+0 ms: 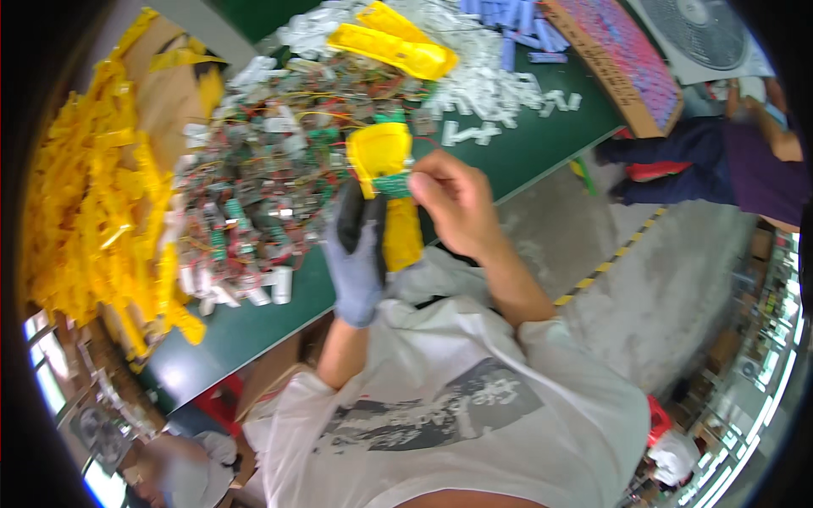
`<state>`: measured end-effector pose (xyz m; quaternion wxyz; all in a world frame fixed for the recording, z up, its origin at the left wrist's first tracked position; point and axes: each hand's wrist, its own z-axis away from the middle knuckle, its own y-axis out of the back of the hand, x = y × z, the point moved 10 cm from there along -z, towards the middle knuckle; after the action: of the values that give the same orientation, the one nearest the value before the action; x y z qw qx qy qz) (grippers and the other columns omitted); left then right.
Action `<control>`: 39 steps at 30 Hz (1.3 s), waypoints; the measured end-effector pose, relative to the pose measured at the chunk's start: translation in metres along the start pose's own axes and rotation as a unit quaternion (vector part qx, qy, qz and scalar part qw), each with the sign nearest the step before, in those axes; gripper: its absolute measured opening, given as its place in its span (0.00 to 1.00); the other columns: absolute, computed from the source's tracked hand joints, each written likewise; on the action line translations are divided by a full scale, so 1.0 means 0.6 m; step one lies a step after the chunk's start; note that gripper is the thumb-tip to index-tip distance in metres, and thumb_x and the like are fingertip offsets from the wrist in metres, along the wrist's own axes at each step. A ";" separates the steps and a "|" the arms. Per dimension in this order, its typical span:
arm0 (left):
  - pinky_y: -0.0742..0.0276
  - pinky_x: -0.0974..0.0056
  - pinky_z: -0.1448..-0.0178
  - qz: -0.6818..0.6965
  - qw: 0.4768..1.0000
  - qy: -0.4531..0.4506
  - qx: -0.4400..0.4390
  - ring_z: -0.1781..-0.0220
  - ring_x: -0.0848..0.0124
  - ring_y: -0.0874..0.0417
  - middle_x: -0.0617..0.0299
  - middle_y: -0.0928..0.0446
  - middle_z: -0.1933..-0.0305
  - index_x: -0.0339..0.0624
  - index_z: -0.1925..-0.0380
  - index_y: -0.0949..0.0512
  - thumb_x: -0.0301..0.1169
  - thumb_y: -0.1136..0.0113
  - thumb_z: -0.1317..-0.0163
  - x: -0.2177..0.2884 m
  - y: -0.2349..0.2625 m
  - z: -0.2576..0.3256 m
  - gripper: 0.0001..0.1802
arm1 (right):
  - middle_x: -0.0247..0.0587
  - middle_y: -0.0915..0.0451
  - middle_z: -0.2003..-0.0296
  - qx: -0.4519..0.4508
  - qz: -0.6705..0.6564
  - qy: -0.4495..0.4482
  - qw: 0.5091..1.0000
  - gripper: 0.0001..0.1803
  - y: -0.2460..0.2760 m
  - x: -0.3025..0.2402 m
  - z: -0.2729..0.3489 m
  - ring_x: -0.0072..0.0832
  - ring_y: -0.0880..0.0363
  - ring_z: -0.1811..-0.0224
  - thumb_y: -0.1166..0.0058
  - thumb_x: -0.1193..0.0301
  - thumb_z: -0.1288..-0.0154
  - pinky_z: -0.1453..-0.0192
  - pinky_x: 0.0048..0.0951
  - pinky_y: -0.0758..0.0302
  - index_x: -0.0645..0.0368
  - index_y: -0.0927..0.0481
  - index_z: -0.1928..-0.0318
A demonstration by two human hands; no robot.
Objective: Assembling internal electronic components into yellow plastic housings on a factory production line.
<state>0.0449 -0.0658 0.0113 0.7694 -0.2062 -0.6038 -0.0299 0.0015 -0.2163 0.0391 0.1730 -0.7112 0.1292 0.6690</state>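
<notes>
My left hand (354,254), in a grey glove with black on it, is closed around a yellow film-like piece (379,147) above the table's near edge. A small green circuit board (390,185) lies against the yellow piece. At the board's right end, the thumb and fingers of my bare right hand (457,201) pinch it. More yellow material (401,237) hangs below the board. Just beyond my hands, a large heap of circuit boards with red and yellow wires (271,161) covers the table.
Yellow strips (102,212) pile up on the left. White plastic pieces (487,93), two yellow packs (394,46) and purple cylindrical cells (525,25) lie at the back of the green table (542,152). A cardboard box (614,76) holds many cells. Another person (728,161) stands at right.
</notes>
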 end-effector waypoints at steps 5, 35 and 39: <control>0.33 0.66 0.37 -0.083 0.993 -0.078 -0.008 0.43 0.70 0.27 0.50 0.28 0.43 0.25 0.40 0.35 0.28 0.47 0.35 0.031 -0.020 0.015 0.25 | 0.28 0.28 0.75 0.007 0.004 0.019 1.000 0.08 -0.006 -0.003 0.003 0.13 0.33 0.72 0.50 0.70 0.31 0.68 0.19 0.34 0.62 0.28 0.65; 0.29 0.69 0.49 -0.068 0.990 -0.106 0.056 0.57 0.75 0.26 0.56 0.22 0.57 0.27 0.47 0.28 0.24 0.45 0.39 -0.018 -0.021 0.006 0.20 | 0.48 0.33 0.76 0.008 0.218 0.088 0.972 0.11 -0.008 0.014 0.016 0.41 0.34 0.76 0.59 0.70 0.28 0.70 0.36 0.35 0.63 0.33 0.68; 0.28 0.69 0.53 -0.046 0.995 -0.089 0.009 0.61 0.76 0.26 0.60 0.23 0.62 0.28 0.51 0.27 0.26 0.45 0.39 -0.029 -0.033 -0.013 0.17 | 0.47 0.34 0.76 0.024 0.247 0.109 0.963 0.10 0.010 0.011 0.010 0.40 0.34 0.76 0.59 0.71 0.28 0.69 0.36 0.35 0.63 0.33 0.68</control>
<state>0.0412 -0.0903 -0.0008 0.7121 -0.1728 -0.6793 -0.0411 -0.0058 -0.2189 0.0318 0.0041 -0.7212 0.3349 0.6063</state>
